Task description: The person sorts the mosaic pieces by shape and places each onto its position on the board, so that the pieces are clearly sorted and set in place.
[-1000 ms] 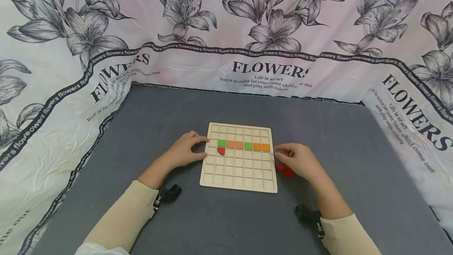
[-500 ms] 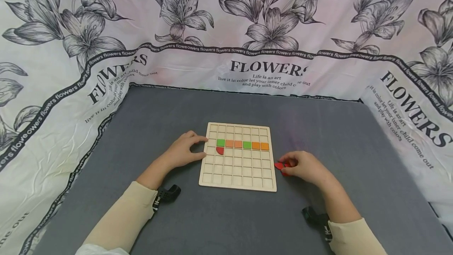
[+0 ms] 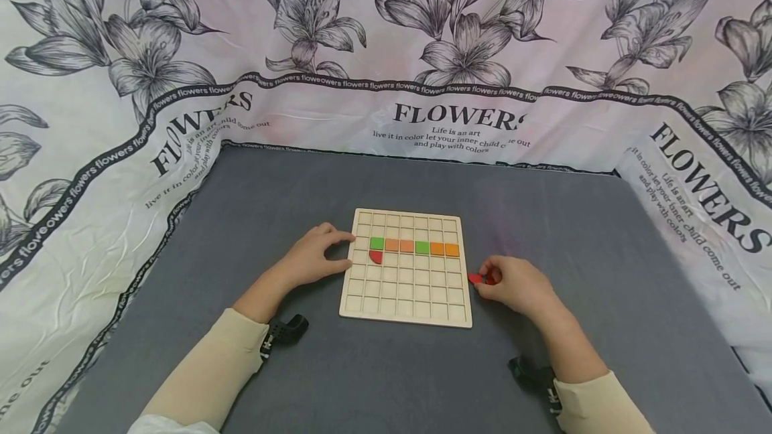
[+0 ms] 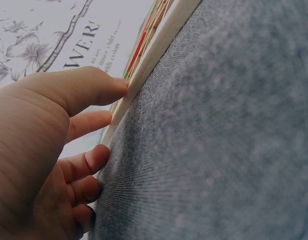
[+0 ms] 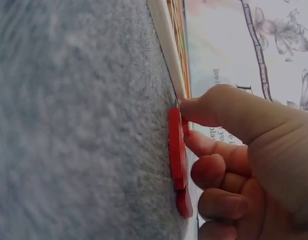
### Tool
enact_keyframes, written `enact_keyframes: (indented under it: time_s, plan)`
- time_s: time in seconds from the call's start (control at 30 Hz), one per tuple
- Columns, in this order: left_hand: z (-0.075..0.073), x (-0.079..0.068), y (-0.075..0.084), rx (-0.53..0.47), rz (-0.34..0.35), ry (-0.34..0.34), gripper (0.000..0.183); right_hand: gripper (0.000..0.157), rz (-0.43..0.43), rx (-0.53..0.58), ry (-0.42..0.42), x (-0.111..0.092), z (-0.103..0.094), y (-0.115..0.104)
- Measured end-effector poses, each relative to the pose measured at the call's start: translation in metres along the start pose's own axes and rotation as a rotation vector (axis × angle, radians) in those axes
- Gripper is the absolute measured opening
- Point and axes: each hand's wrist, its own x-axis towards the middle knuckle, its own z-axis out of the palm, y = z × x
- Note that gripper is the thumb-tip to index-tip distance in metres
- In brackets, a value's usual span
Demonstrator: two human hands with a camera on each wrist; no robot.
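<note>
A pale wooden grid board (image 3: pixel 405 293) lies on the grey surface in the head view. One row holds green (image 3: pixel 421 247), salmon (image 3: pixel 392 245) and orange (image 3: pixel 437 248) square tiles. Below the leftmost green square sits a red quarter-circle tile (image 3: pixel 376 257). My left hand (image 3: pixel 313 254) touches the board's left edge with thumb and fingertips, its other fingers loosely bent in the left wrist view. Just off the right edge, my right hand (image 3: pixel 515 283) pinches a red tile (image 5: pixel 185 126) between thumb and index finger. More red tiles (image 5: pixel 176 150) lie beneath, partly hidden by the fingers in the head view.
Grey cloth (image 3: pixel 386 380) covers the work surface. A white curtain with printed flowers (image 3: pixel 458 52) rises behind and along both sides. Black straps with camera mounts (image 3: pixel 288 330) sit at both wrists, by the beige sleeves (image 3: pixel 205 367).
My right hand has moved from beside the board's right edge down to the red tiles, and its fingertips have closed on one. The left hand stays at the left edge.
</note>
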Motion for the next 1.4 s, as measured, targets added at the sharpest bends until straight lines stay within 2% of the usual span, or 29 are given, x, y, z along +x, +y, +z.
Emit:
enact_keyframes:
  time_s: [0.27,0.57,1.03,1.4]
  plan:
    - [-0.001,-0.001,0.000,0.000,0.002,0.015,0.050,0.023,-0.015,-0.019,0.086,0.001,-0.012,-0.005]
    - [-0.001,-0.002,-0.001,0.001,0.007,0.016,0.050,0.025,-0.070,-0.042,0.133,0.010,-0.025,-0.026]
    - [-0.003,-0.002,0.003,0.000,-0.002,0.008,0.050,0.022,-0.184,-0.063,0.116,0.034,-0.028,-0.065]
    - [0.000,-0.001,0.001,0.011,0.000,-0.002,0.051,0.026,-0.251,-0.083,0.059,0.054,-0.009,-0.090]
